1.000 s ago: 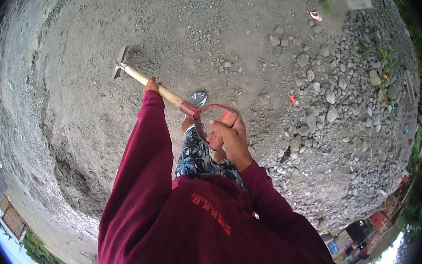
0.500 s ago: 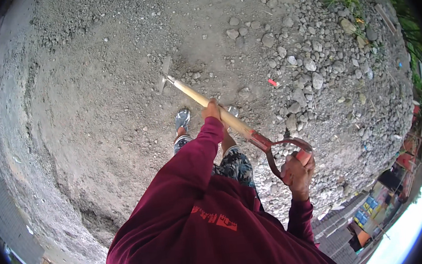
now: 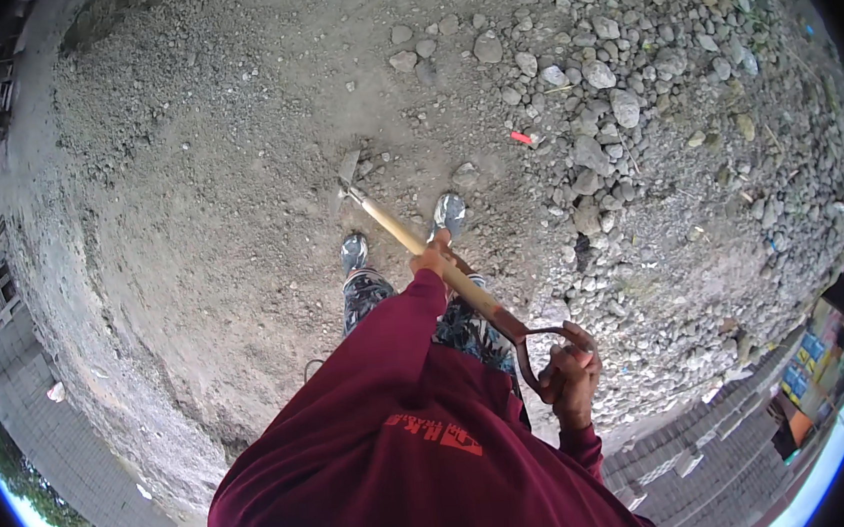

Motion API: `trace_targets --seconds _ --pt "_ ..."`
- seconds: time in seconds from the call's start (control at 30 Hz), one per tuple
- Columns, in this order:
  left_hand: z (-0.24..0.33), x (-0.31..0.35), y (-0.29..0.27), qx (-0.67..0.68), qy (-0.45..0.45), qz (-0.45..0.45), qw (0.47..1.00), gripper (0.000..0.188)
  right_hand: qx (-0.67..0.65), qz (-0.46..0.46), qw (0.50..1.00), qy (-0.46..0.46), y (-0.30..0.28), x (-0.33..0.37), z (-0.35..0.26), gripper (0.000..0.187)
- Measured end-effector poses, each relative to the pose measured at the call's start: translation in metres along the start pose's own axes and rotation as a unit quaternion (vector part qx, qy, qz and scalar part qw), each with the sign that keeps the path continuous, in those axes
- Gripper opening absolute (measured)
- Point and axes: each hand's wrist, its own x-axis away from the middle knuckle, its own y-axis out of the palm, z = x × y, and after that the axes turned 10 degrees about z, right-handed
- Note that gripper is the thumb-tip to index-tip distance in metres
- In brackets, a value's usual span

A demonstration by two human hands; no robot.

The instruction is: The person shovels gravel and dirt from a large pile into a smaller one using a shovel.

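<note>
A shovel (image 3: 394, 228) with a pale wooden shaft and a reddish-brown D-shaped grip slants across in front of me. Around the middle of its shaft my left hand (image 3: 431, 259) is closed. My right hand (image 3: 573, 379) wraps the crossbar of the D-grip at the lower right. The metal blade (image 3: 348, 173) is at the far end, low over the gravelly ground (image 3: 217, 211) or touching it; I cannot tell which. Seen nearly edge-on, the blade shows no clear load.
My shoes (image 3: 448, 215) stand either side of the shaft. Loose stones (image 3: 619, 106) spread along the right, with a small red scrap (image 3: 522, 138) at their edge. Grey block paving (image 3: 86, 443) lies at the left rim, and more paving (image 3: 718, 438) at the lower right.
My right hand and the D-grip have come left and down, closer to my body. My right foot now shows beside the shaft. The view has shifted, and both hands keep their hold.
</note>
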Motion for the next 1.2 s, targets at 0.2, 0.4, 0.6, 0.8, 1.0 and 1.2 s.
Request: trace_targets --seconds 0.2,0.4,0.6,0.8,1.0,1.2 --pt "-0.033 0.034 0.063 -0.043 0.084 -0.045 0.995 0.021 -0.131 0.062 0.989 0.018 -0.068 -0.007 -0.008 0.048" --pt "0.102 -0.004 0.169 -0.23 0.294 -0.113 0.921 0.037 -0.39 0.015 0.918 0.073 0.03 -0.053 0.034 0.049" --pt "0.22 -0.045 0.24 -0.452 0.347 -0.123 0.813 0.039 -0.449 0.004 0.884 0.127 0.178 -0.071 0.037 0.044" --pt "0.099 -0.072 0.115 -0.528 0.346 -0.106 0.768 0.044 -0.448 0.139 0.851 0.237 0.123 0.037 0.1 0.043" --pt "0.007 -0.066 -0.039 -0.56 0.329 -0.198 0.734 0.03 -0.384 0.218 0.872 0.211 0.081 0.162 0.103 0.042" --pt "-0.048 -0.057 -0.102 -0.491 0.279 -0.106 0.819 0.036 -0.371 0.217 0.888 0.162 0.03 0.202 0.127 0.044"
